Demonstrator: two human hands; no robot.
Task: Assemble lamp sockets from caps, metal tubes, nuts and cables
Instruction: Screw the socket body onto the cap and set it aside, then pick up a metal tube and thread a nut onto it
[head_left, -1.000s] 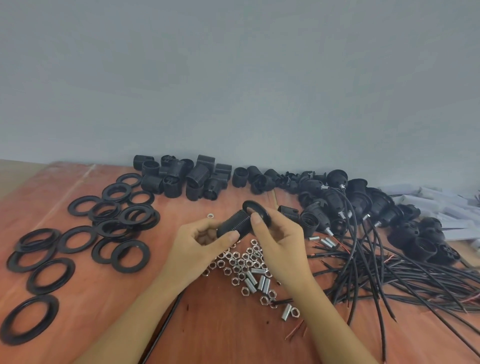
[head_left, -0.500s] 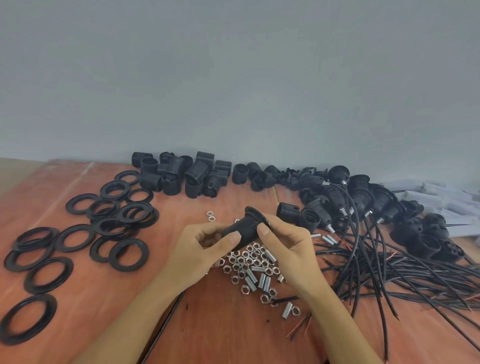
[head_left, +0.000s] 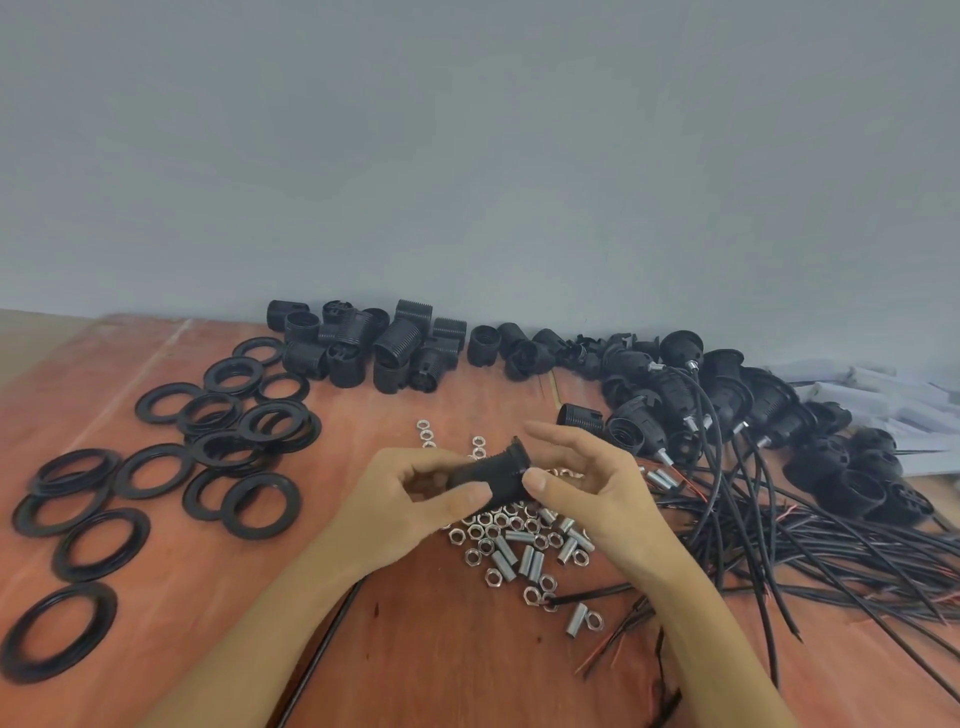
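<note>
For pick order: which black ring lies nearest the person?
The bottom-left ring, lowest in view, set below all the others.

left grip: curled round black threaded socket above tabletop | right grip: thumb on socket's flanged end, fingers arched | beneath: nuts, metal tubes | left: black rings | right: cables | far edge: socket shells

Probably an assembly workshop: socket parts heaped on a bench.
</note>
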